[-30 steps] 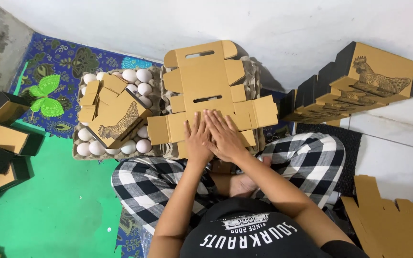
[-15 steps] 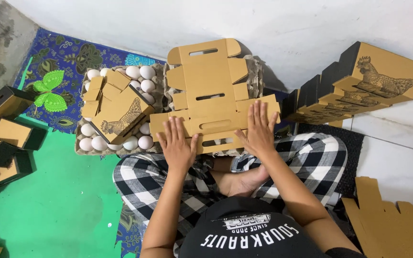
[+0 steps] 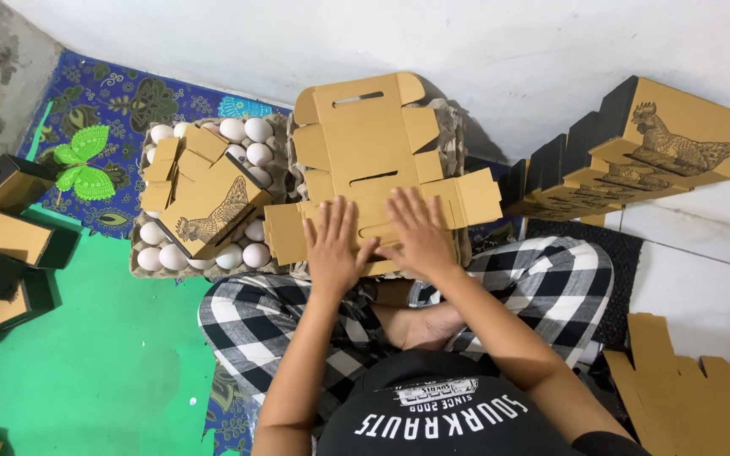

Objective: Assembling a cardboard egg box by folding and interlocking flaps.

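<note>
Underfoot, a green floor mat (image 3: 95,355) fills the lower left, and a blue patterned cloth (image 3: 128,101) with a green butterfly on it lies above it, running up to the white wall (image 3: 483,51). White floor tiles (image 3: 694,279) take the right side.

Next in size, the person sits cross-legged in black-and-white checked trousers (image 3: 542,279) and a black shirt (image 3: 441,414). Before the knees, an unfolded brown cardboard box blank (image 3: 373,160) lies flat, flaps spread, on top of a grey egg tray (image 3: 449,127) whose edge shows at its right. Just to the left, a second egg tray (image 3: 141,257) holds white eggs (image 3: 247,131), and a partly folded box (image 3: 209,203) printed with a chicken rests on them, tilted.

At the right, a leaning stack of folded chicken-print boxes (image 3: 652,148) stands against the wall. More flat cardboard blanks (image 3: 694,397) lie at the lower right. Small dark-sided open boxes (image 3: 10,245) sit along the left edge, well apart from the person.

Smallest, the hands: the left hand (image 3: 333,247) presses flat on the near part of the box blank, fingers spread wide, palm down. The right hand (image 3: 416,232) lies just beside it, likewise flat and spread on the cardboard, thumb reaching toward the left hand. Neither hand grips anything; both only press on the blank's surface.
</note>
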